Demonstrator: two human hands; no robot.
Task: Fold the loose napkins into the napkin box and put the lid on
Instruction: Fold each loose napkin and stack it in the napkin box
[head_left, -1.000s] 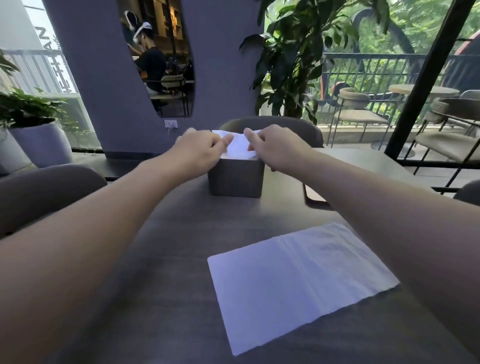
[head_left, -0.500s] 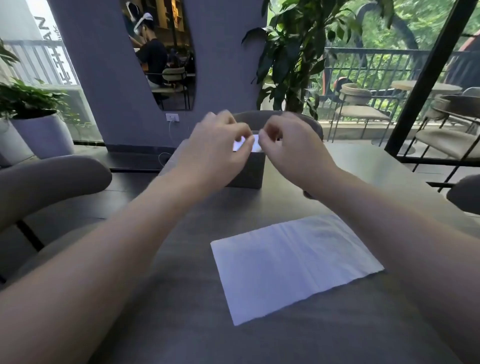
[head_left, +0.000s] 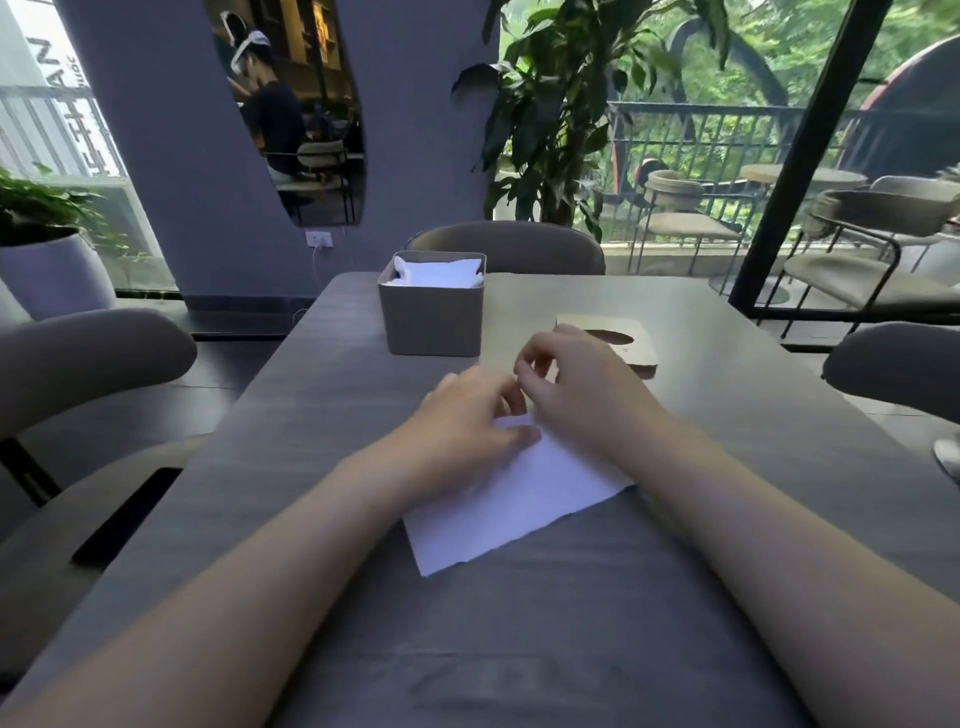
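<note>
Both hands, the left hand (head_left: 467, 421) and right hand (head_left: 576, 395), rest on the far edge of the napkin (head_left: 519, 499), fingers loosely curled, probably to begin a fold, while the box (head_left: 431, 317) waits open and the lid (head_left: 618, 338) lies beside it.

Grey table (head_left: 727, 332) bears napkin box (head_left: 431, 322), lid (head_left: 623, 340), loose napkin (head_left: 519, 504)

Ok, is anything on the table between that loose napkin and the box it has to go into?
Nothing visible. The loose napkin lies under both hands, and the stretch of table up to the open napkin box is bare. The lid sits off to the right of the box, out of that path.
</note>
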